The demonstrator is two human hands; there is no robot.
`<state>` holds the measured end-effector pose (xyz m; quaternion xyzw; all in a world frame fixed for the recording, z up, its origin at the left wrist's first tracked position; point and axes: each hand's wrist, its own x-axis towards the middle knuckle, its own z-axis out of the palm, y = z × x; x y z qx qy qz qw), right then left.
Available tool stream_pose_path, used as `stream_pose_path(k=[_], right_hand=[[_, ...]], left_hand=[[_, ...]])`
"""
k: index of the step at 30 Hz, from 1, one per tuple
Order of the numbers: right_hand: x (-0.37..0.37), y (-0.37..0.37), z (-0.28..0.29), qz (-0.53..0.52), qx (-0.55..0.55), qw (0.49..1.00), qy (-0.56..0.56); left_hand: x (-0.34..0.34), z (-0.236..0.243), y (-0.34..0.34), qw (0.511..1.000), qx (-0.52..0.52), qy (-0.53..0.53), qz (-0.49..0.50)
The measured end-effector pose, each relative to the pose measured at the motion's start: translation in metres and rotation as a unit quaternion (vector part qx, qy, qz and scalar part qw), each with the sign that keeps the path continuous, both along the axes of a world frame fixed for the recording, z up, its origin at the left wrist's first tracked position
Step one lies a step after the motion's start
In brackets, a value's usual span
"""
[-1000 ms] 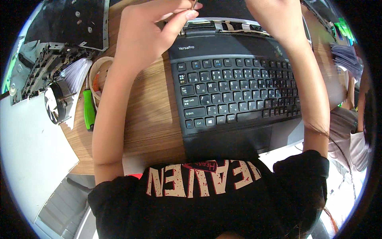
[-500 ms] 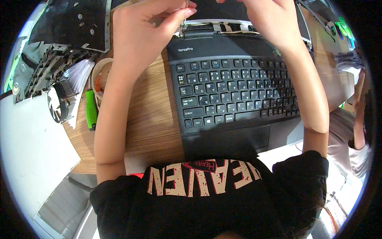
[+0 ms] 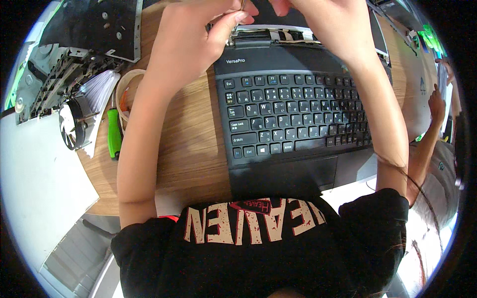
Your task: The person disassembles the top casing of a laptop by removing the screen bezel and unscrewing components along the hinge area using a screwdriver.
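the wooden worktop [image 3: 194, 149] spreads under both forearms. a black laptop [image 3: 293, 114] lies on it, its hinge edge right below the fingers. the left hand [image 3: 191, 42] curls its fingers around a thin metal tool [image 3: 243, 5] at that hinge; the right hand [image 3: 328, 25] bends just beside, grip unclear. a green screwdriver [image 3: 114, 134] lies well left.

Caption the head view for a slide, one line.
Both hands, left hand and right hand, work a thin metal tool at the black laptop hinge on a wooden table.
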<state>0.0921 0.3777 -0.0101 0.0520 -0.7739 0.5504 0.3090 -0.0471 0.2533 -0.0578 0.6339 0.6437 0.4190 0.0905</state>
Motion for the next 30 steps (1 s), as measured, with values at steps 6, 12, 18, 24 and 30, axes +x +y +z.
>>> stream_pose_path(k=[6, 12, 18, 24, 30], right_hand=[[0.007, 0.003, -0.006, -0.015, 0.024, 1.0, 0.0], [0.008, 0.001, -0.001, 0.003, -0.018, 1.0, -0.012], [0.012, 0.003, 0.0, 0.038, -0.052, 0.998, -0.029], [0.014, -0.012, 0.005, -0.025, -0.066, 0.995, -0.063], [0.014, -0.021, 0.01, -0.065, -0.083, 0.992, -0.076]], left_hand=[[-0.008, -0.007, 0.004, 0.995, 0.028, -0.058, -0.073], [-0.008, 0.008, -0.006, 0.998, -0.014, 0.001, -0.056], [-0.013, 0.008, -0.006, 0.991, 0.075, -0.093, -0.054], [-0.025, 0.023, -0.014, 0.953, 0.06, -0.298, 0.003], [-0.021, 0.028, -0.013, 0.934, 0.027, -0.356, 0.017]])
